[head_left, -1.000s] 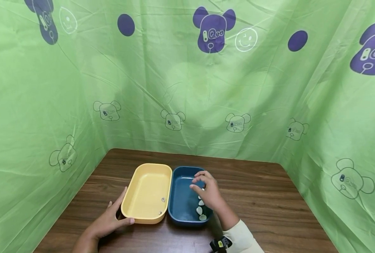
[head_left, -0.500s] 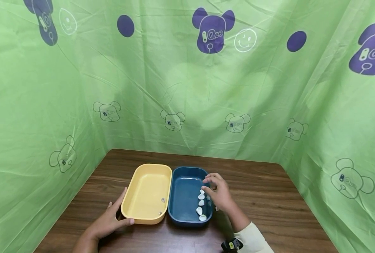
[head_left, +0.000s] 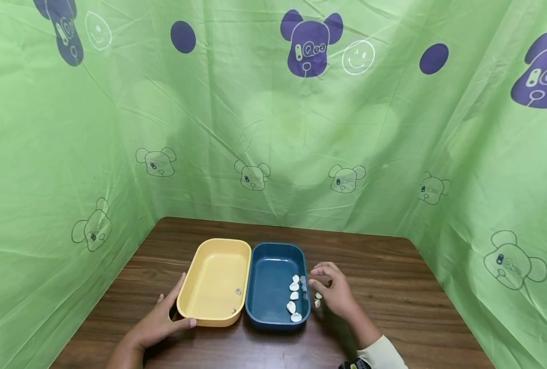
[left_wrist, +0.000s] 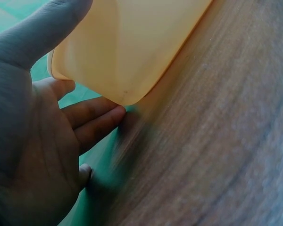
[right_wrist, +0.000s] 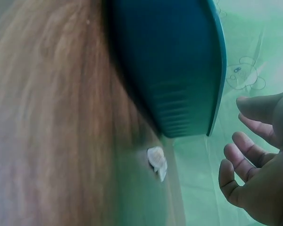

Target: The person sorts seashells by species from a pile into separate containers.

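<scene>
My left hand (head_left: 159,316) rests against the near left corner of a yellow tray (head_left: 214,274), its thumb at the front wall and its fairly straight fingers along the left side. Two small greyish shells (head_left: 238,291) lie in that tray near its right wall. Beside it stands a dark blue tray (head_left: 268,284), where several white seashells (head_left: 294,295) form a row along the right side. My right hand (head_left: 337,291) hovers just right of the blue tray, fingers loosely bent and holding nothing. Below its thumb, pale seashells (right_wrist: 156,159) lie on the table near the blue tray's wall.
Both trays stand side by side on a dark wood-grain table (head_left: 384,287). A green printed curtain (head_left: 282,128) encloses the table at the back and sides. A black wristband (head_left: 355,364) shows at the right sleeve.
My right hand has moved right, from over the blue tray to beyond its right wall, uncovering the shell row and the shells on the table. The left hand has stayed put.
</scene>
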